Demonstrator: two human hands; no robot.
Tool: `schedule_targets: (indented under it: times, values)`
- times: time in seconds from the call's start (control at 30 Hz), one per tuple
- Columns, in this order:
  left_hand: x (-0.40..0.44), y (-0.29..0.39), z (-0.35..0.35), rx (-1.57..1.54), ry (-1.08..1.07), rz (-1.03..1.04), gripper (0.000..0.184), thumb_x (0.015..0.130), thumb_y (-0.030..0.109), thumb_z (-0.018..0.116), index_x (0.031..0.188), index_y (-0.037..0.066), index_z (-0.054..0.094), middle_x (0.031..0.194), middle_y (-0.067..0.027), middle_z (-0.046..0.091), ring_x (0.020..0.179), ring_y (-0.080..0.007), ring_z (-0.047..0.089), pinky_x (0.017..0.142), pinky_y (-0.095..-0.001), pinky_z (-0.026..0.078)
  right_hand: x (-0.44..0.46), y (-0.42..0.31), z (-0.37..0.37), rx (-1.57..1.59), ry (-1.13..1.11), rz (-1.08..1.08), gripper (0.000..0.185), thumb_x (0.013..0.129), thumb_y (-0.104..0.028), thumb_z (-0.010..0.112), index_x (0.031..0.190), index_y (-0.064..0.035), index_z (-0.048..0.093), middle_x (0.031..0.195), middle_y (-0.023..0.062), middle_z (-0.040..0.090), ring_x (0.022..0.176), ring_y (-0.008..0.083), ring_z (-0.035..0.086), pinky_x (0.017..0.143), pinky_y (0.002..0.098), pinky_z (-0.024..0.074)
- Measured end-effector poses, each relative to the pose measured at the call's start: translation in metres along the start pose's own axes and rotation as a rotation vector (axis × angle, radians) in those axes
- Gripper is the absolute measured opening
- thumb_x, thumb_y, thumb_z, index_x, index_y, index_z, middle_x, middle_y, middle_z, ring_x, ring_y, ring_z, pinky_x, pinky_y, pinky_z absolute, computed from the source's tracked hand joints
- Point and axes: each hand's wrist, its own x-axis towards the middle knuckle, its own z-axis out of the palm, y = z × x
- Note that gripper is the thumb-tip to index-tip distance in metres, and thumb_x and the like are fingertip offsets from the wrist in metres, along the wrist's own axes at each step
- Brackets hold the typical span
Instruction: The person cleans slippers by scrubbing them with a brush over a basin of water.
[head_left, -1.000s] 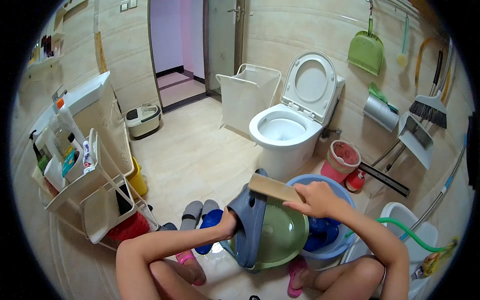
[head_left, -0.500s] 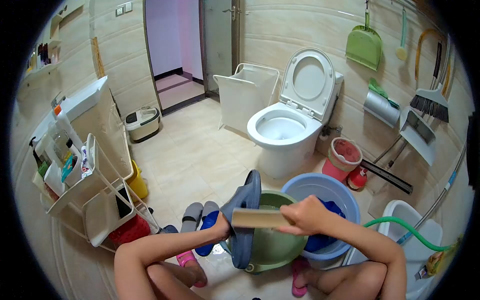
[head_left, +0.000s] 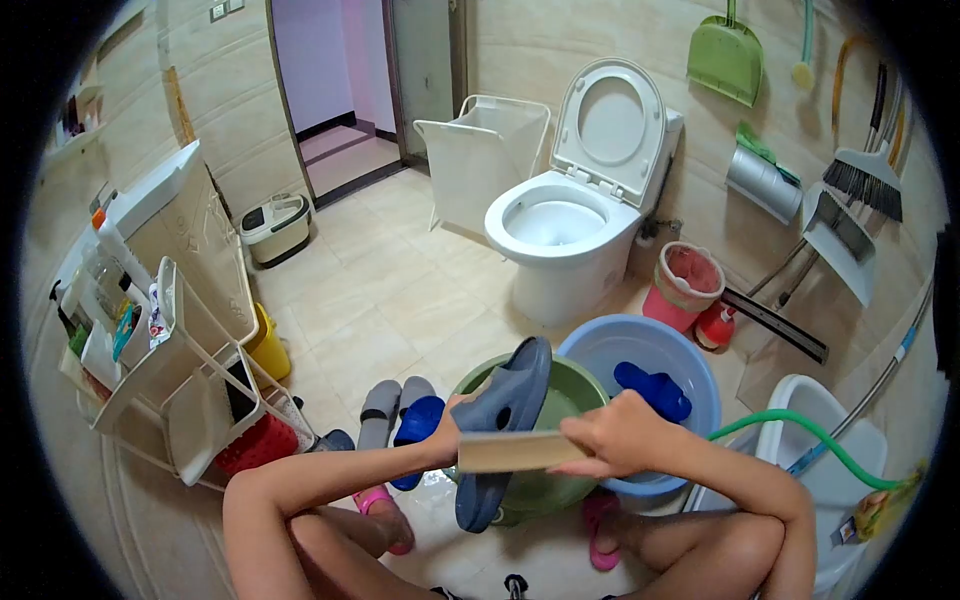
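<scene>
The left hand (head_left: 445, 440) grips the grey-blue slipper (head_left: 522, 385) by its strap side, though some of its fingers are hidden behind the upper. The slipper stands on edge, tilted, in front of the left part of the green basin (head_left: 582, 392); whether it touches the rim I cannot tell. The right hand (head_left: 618, 437) has its fingers clenched round one end of a tan brush (head_left: 515, 452), which lies level across the slipper (its bristles, if it has any, are out of sight).

The likeliest trouble is a slip: if the slipper is wet, a hard push of the brush near the sole's lower end could twist it out of the left hand, since the hold is on one side only. The brush's free end points straight at that hand, so a stroke running too far could knock the knuckles. Pressure on the basin's rim could tip it and spill whatever it holds over the floor (head_left: 370, 300), towards the blue slipper (head_left: 417, 428) and grey slippers (head_left: 379, 412) nearby. A wide right elbow might also catch the green hose (head_left: 815, 430)
</scene>
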Motion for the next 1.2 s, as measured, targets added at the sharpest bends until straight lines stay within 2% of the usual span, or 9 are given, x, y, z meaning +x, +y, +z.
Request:
schedule_targets:
  times: [0.2, 0.33, 0.53, 0.6, 0.63, 0.73, 0.93, 1.1, 1.2]
  values:
    - [0.002, -0.004, -0.001, -0.328, 0.073, -0.153, 0.024, 0.093, 0.017, 0.052, 0.104, -0.001, 0.063, 0.092, -0.0068, 0.067, 0.08, -0.0128, 0.063, 0.074, -0.0287, 0.052, 0.001, 0.01, 0.003, 0.039, 0.176, 0.279, 0.049, 0.083, -0.058, 0.057, 0.076, -0.0095, 0.056, 0.054, 0.0139, 0.056, 0.049, 0.0339, 0.059, 0.043, 0.0425, 0.0453]
    - [0.006, -0.01, -0.007, -0.079, -0.042, -0.122, 0.036, 0.093, 0.012, 0.054, 0.127, 0.0, 0.051, 0.119, -0.0143, 0.06, 0.104, -0.019, 0.061, 0.091, -0.0321, 0.051, -0.002, 0.003, 0.009, 0.117, -0.103, -0.14, 0.043, 0.08, -0.052, 0.065, 0.069, -0.0115, 0.052, 0.052, 0.0094, 0.053, 0.046, 0.0309, 0.055, 0.042, 0.0384, 0.042]
    - [-0.004, -0.005, 0.001, -0.31, 0.082, -0.217, 0.029, 0.094, 0.021, 0.052, 0.109, -0.002, 0.062, 0.095, -0.0072, 0.067, 0.081, -0.0139, 0.063, 0.074, -0.0289, 0.053, -0.001, 0.016, 0.006, 0.005, 0.176, 0.284, 0.043, 0.08, -0.051, 0.065, 0.07, -0.01, 0.054, 0.055, 0.0096, 0.056, 0.048, 0.0319, 0.055, 0.044, 0.0389, 0.0426]
    - [-0.002, -0.008, 0.004, -0.413, 0.09, -0.145, 0.03, 0.094, 0.022, 0.052, 0.11, -0.002, 0.062, 0.097, -0.0086, 0.067, 0.084, -0.0148, 0.064, 0.075, -0.0297, 0.052, -0.002, 0.018, 0.007, 0.029, 0.155, 0.244, 0.043, 0.08, -0.05, 0.065, 0.07, -0.0097, 0.053, 0.055, 0.0095, 0.056, 0.049, 0.0317, 0.056, 0.045, 0.0388, 0.0432]
    - [0.001, -0.01, -0.006, -0.302, -0.019, -0.307, 0.035, 0.097, 0.02, 0.048, 0.127, 0.001, 0.052, 0.116, -0.0114, 0.061, 0.101, -0.0213, 0.063, 0.092, -0.0344, 0.05, -0.002, 0.015, 0.008, 0.056, 0.05, 0.051, 0.043, 0.081, -0.05, 0.065, 0.071, -0.0098, 0.052, 0.055, 0.0093, 0.056, 0.049, 0.0316, 0.056, 0.045, 0.0388, 0.0434]
    - [-0.003, -0.009, -0.001, -0.373, 0.042, -0.29, 0.034, 0.096, 0.02, 0.049, 0.124, 0.0, 0.054, 0.112, -0.0108, 0.063, 0.098, -0.0194, 0.063, 0.089, -0.0333, 0.05, -0.002, 0.007, 0.012, 0.108, -0.123, -0.186, 0.042, 0.082, -0.05, 0.064, 0.073, -0.0103, 0.051, 0.056, 0.0084, 0.056, 0.049, 0.031, 0.056, 0.044, 0.0394, 0.0431]
    - [-0.005, -0.005, 0.001, -0.381, 0.16, -0.201, 0.032, 0.096, 0.02, 0.05, 0.119, -0.001, 0.057, 0.106, -0.0095, 0.065, 0.091, -0.0155, 0.063, 0.082, -0.0312, 0.052, 0.001, 0.021, 0.009, 0.008, 0.126, 0.297, 0.043, 0.082, -0.05, 0.064, 0.076, -0.008, 0.054, 0.055, 0.014, 0.055, 0.05, 0.0337, 0.057, 0.046, 0.0408, 0.0446]
    - [0.001, -0.024, -0.009, -0.232, 0.067, -0.114, 0.037, 0.098, 0.024, 0.046, 0.127, 0.001, 0.051, 0.116, -0.0106, 0.06, 0.101, -0.0186, 0.06, 0.091, -0.0333, 0.049, 0.008, 0.009, 0.016, 0.164, -0.148, -0.086, 0.043, 0.082, -0.05, 0.063, 0.074, -0.0089, 0.051, 0.052, 0.0124, 0.053, 0.049, 0.0347, 0.056, 0.046, 0.0423, 0.0448]
    - [-0.005, -0.021, -0.006, -0.224, 0.101, -0.194, 0.038, 0.098, 0.025, 0.045, 0.129, 0.002, 0.05, 0.119, -0.0114, 0.059, 0.103, -0.0205, 0.06, 0.094, -0.0352, 0.048, 0.011, 0.01, 0.011, 0.098, -0.047, -0.006, 0.045, 0.083, -0.05, 0.063, 0.073, -0.0081, 0.049, 0.052, 0.0131, 0.053, 0.049, 0.0351, 0.056, 0.047, 0.0427, 0.0448]
